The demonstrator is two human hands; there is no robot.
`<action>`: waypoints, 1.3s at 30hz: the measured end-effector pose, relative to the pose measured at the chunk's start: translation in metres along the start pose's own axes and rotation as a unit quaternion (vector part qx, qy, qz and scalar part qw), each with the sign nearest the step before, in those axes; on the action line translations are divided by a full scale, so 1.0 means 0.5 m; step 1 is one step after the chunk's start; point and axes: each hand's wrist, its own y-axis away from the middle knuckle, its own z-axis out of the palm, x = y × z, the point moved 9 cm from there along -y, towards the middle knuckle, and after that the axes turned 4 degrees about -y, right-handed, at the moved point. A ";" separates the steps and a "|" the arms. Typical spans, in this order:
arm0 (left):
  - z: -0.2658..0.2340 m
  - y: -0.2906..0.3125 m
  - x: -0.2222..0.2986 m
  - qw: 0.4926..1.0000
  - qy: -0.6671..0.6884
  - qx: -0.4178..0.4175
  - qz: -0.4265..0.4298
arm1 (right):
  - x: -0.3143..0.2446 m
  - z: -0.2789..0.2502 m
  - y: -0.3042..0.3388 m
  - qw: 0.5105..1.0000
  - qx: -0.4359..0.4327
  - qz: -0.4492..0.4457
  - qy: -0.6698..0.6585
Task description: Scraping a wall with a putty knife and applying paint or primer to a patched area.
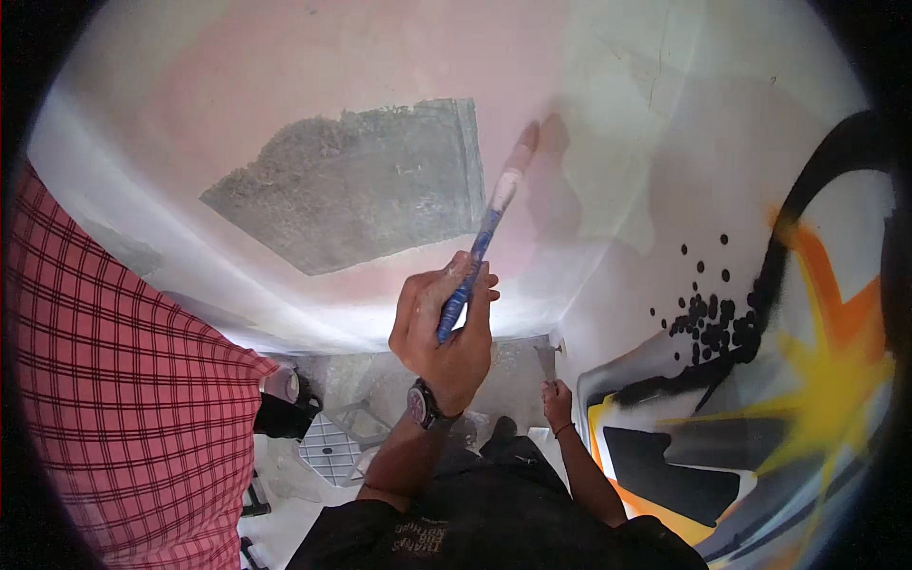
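My left hand (444,328), with a watch on its wrist, is raised in front of the wall and closed round the blue handle of a paintbrush (486,231). The brush points up and away, its pale, paint-smeared end close to the pink-tinted wall (518,57); I cannot tell whether the bristles touch it. Left of the brush a grey, bare-looking patch (361,185) with ragged edges shows in the wall. Lower down on the right, my right hand (559,404) grips what looks like a scraper (546,363) with a flared grey blade, near the wall's corner.
A person in a red checked shirt (133,380) stands close on my left. Below, a grey plastic step stool (331,449) stands on the floor beside a dark shoe (283,416). The right-hand wall carries a painted mural (817,380) in black, orange and yellow.
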 end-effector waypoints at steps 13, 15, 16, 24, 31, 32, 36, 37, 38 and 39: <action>0.107 0.010 -0.061 0.967 0.234 -0.097 -0.036 | -0.060 -0.041 0.054 0.993 0.004 0.068 -0.095; 0.128 0.019 -0.066 0.980 0.128 -0.153 0.003 | -0.190 -0.022 0.072 0.994 -0.017 0.030 -0.108; 0.130 0.024 -0.071 0.980 0.129 -0.151 0.000 | -0.252 -0.014 0.088 0.993 -0.024 0.029 -0.109; 0.137 0.003 -0.051 0.977 0.044 -0.085 0.189 | -0.703 0.066 0.166 0.952 -0.134 -0.080 -0.265; 0.144 0.015 -0.061 0.964 0.060 -0.058 0.253 | -0.958 0.096 0.126 0.891 -0.142 -0.238 -0.360; 0.138 0.017 -0.059 0.962 0.062 -0.050 0.261 | -0.982 0.105 0.128 0.898 -0.143 -0.248 -0.333; 0.132 0.020 -0.051 0.949 0.028 -0.064 0.309 | -1.031 0.139 0.131 0.902 -0.170 -0.239 -0.318; 0.129 0.019 -0.050 0.944 0.033 -0.056 0.324 | -1.036 0.146 0.131 0.904 -0.180 -0.234 -0.310; 0.125 0.020 -0.051 0.941 0.025 -0.066 0.331 | -1.037 0.154 0.134 0.905 -0.188 -0.229 -0.305; 0.121 0.020 -0.054 0.942 0.025 -0.067 0.327 | -1.033 0.159 0.136 0.910 -0.187 -0.218 -0.301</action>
